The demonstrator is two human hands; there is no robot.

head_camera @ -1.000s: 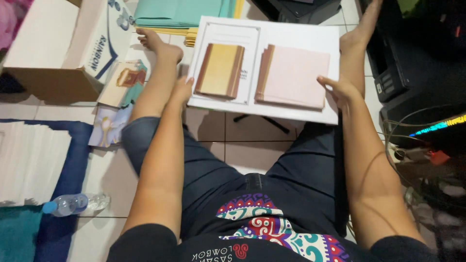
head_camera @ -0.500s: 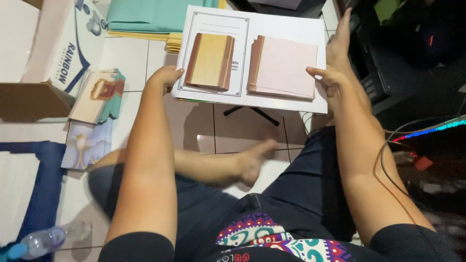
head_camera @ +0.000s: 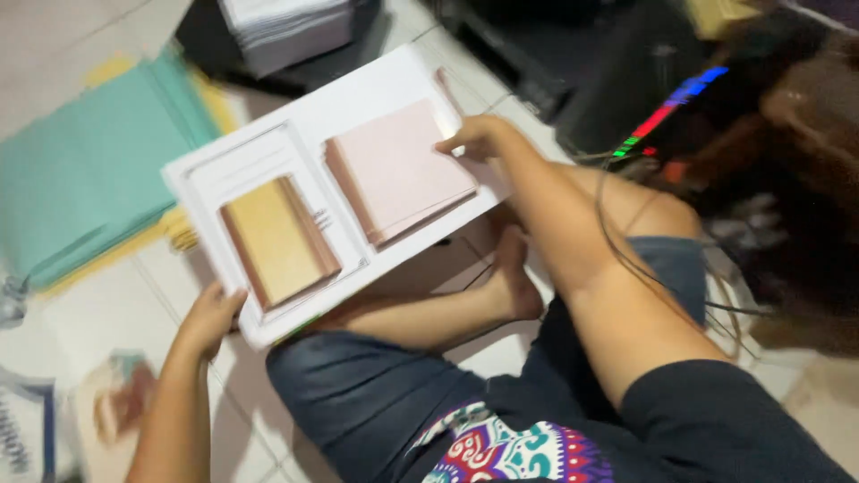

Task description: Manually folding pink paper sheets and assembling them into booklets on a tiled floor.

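The white board (head_camera: 394,98) lies tilted across the lap. The left hand (head_camera: 210,317) grips its 7 o'clock corner; the right hand (head_camera: 474,139) pinches the pink stack (head_camera: 398,170), beside the tan stack (head_camera: 279,240).

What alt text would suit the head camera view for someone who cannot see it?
Seen from above, a seated person holds a white board over their lap, left hand at its near corner, right hand touching a pink paper stack beside a tan stack. Teal sheets lie on the tiled floor.
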